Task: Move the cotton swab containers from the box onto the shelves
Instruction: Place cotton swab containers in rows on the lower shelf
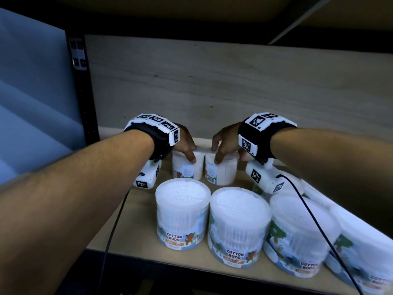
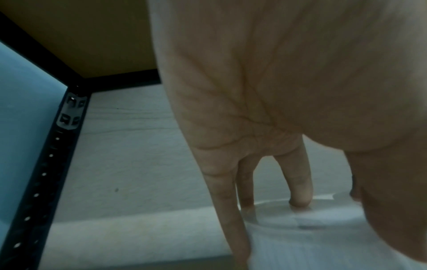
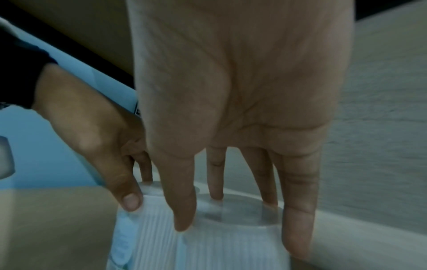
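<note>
Two cotton swab containers stand side by side at the back of the wooden shelf (image 1: pixel 136 222). My left hand (image 1: pixel 187 149) grips the left one (image 1: pixel 187 170) from above, thumb down its front. My right hand (image 1: pixel 225 149) holds the right one (image 1: pixel 222 172) the same way. In the left wrist view my left hand's fingers (image 2: pixel 299 199) press on the clear lid of its container (image 2: pixel 312 237). In the right wrist view my right hand (image 3: pixel 240 222) spans its container (image 3: pixel 231 248), thumb on one side and little finger on the other, with my left hand (image 3: pixel 110 164) alongside.
Several more "Cotton Buds" tubs stand in a front row (image 1: pixel 182 213) (image 1: pixel 238 226) (image 1: pixel 297 235), running off to the right. A grey back panel (image 1: pixel 212 92) closes the shelf. A black upright post (image 1: pixel 83 92) stands at the left, with another shelf overhead. Black cables (image 1: pixel 114 231) hang from my wrists.
</note>
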`<action>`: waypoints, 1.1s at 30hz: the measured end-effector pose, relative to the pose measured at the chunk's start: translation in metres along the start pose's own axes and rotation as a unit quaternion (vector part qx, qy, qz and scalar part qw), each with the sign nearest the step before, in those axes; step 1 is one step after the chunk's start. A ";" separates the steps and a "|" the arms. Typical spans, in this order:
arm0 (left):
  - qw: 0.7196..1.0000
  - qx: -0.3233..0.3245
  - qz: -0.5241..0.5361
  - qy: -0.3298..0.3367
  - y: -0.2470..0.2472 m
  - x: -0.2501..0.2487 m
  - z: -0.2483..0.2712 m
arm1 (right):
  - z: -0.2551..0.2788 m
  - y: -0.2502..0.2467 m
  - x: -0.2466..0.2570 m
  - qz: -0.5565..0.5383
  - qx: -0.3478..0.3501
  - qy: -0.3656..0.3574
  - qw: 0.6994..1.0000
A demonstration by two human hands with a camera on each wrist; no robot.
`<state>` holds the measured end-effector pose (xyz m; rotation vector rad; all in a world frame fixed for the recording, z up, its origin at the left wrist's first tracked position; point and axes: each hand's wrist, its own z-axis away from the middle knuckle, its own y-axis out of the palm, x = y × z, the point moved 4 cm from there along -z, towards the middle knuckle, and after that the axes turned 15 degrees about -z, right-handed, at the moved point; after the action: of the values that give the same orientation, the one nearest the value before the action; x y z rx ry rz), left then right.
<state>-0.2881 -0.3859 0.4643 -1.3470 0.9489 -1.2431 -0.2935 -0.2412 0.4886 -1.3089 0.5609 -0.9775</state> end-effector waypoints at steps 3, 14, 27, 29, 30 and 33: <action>0.999 0.010 0.047 -0.012 0.002 0.001 0.000 | -0.006 0.003 -0.001 -0.030 0.018 -0.003 0.999; 0.996 0.031 0.077 -0.038 0.000 0.002 0.016 | -0.011 0.002 -0.007 -0.040 0.045 -0.015 0.998; 1.000 -0.012 0.024 -0.014 0.000 0.005 0.016 | -0.014 -0.002 0.007 -0.013 -0.018 0.017 1.000; 1.000 0.000 -0.001 0.010 0.001 0.003 0.014 | -0.018 -0.001 0.005 -0.020 -0.017 0.016 1.000; 1.000 0.005 -0.005 0.015 0.001 0.003 0.014 | -0.019 0.000 0.004 -0.022 -0.017 0.015 1.000; 1.000 0.007 0.017 0.017 0.000 0.005 0.011 | -0.020 0.000 0.002 -0.029 -0.013 0.014 0.999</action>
<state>-0.2763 -0.3889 0.4654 -1.2973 0.9805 -1.2472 -0.3093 -0.2536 0.4850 -1.3434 0.5608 -1.0412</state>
